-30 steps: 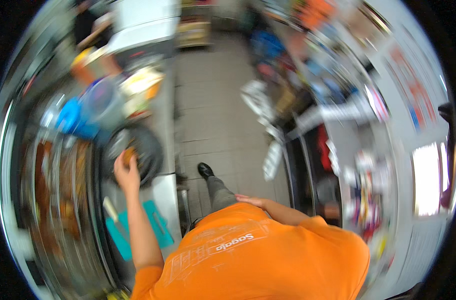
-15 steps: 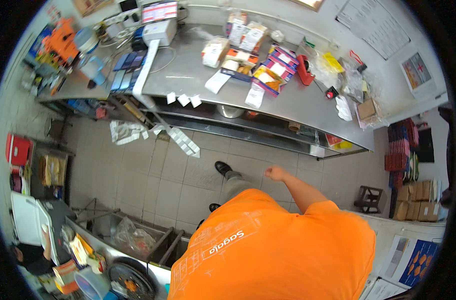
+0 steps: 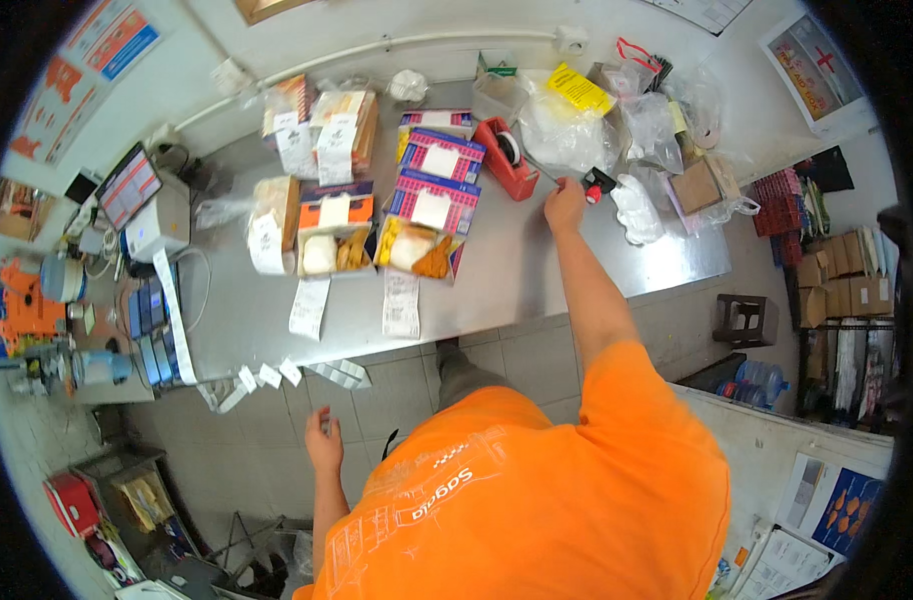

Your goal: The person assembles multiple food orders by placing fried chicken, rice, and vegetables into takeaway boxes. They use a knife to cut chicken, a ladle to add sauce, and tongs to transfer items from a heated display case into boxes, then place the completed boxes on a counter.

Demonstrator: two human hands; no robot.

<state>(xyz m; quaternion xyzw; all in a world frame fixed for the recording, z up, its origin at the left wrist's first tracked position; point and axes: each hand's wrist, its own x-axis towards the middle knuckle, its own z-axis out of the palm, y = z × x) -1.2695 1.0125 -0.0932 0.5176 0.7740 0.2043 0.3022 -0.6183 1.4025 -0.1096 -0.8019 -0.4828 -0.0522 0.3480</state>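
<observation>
My right hand reaches over the metal counter, its fingers closed at the end of a thin dark rod, perhaps a pen. Just left of it stands a red tape dispenser; a small black and red object lies to its right. My left hand hangs empty below the counter's front edge, fingers apart. At the counter's middle, an open orange box and a patterned box hold fried food and white packets. Receipts hang from the boxes.
Paper bags with receipts stand at the back. Clear plastic bags and a crumpled white wrapper lie at the right. A printer trails a long paper strip over the left edge. A dark stool stands on the floor at right.
I have moved up to the counter. My right hand has gone from hanging over the floor to the thin rod beside the tape dispenser. My left hand has come into view.
</observation>
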